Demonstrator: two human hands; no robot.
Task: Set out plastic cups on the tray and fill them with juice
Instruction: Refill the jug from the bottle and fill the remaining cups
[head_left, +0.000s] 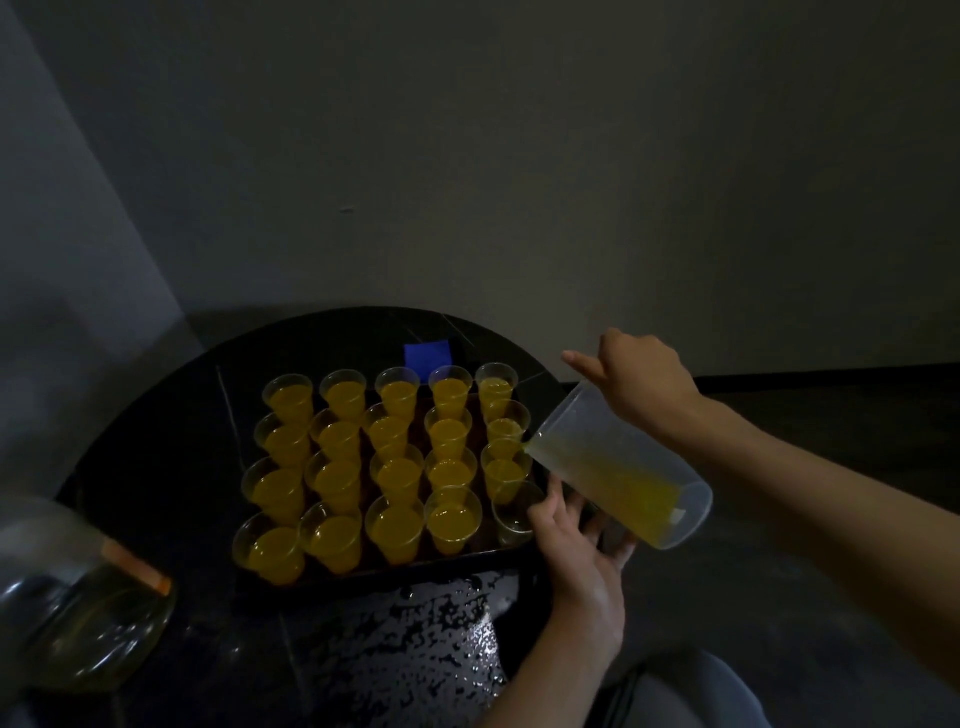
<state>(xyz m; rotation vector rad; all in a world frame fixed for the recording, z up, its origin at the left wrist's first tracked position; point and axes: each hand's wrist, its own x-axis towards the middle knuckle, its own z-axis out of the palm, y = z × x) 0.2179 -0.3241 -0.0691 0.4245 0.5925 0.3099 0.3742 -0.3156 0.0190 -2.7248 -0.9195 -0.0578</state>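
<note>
Right hand (644, 384) grips a tilted jug (623, 467), its spout low over the cups (504, 457) so the juice lands cleanly. Left hand (576, 551), fingers spread, seemingly steadies the tray (467, 564) on the tabletop (171, 467), beside the one empty cup (514, 512).

Twenty clear plastic cups (397, 473) stand upright in a four-by-five grid on a dark rectangular tray (441, 561). Nineteen hold orange juice (397, 525). The empty cup (511, 512) stands at the near right corner. A translucent pitcher (618, 467), tilted mouth-down with a little juice left, has its lip at the cup just behind.
</note>
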